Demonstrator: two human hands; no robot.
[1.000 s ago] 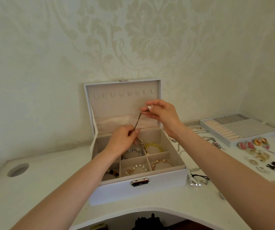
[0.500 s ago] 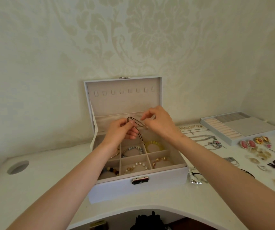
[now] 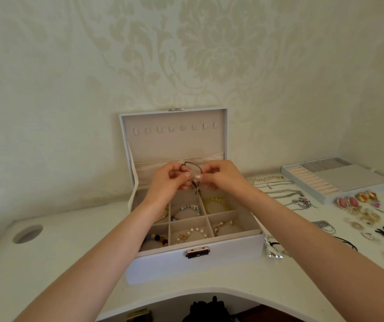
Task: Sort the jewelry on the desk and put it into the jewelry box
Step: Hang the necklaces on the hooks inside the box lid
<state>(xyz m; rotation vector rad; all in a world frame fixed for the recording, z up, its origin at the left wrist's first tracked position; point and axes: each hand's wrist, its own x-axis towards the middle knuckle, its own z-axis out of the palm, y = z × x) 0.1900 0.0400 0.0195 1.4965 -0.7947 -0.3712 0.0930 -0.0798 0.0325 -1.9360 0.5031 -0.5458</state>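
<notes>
- The white desk [image 3: 47,263] carries an open jewelry box [image 3: 193,263] at centre frame, its lid upright against the wallpapered wall.
- Right of the box lie silver chains [image 3: 279,190], pink earrings [image 3: 346,202] and a ring tray [image 3: 348,180]; a round cable hole [image 3: 27,233] sits at lower left.
- Box compartments hold a yellow bead bracelet [image 3: 216,202] and a pearl bracelet [image 3: 193,233]; the left forearm covers the left compartments.
- Left hand [image 3: 167,182] and right hand [image 3: 218,176] each pinch a thin dark cord necklace [image 3: 193,165] above the back row, hiding part of the lid pocket.
- The cord arches upward between the hands; its tail hangs near vertical, pointing down into the box.
</notes>
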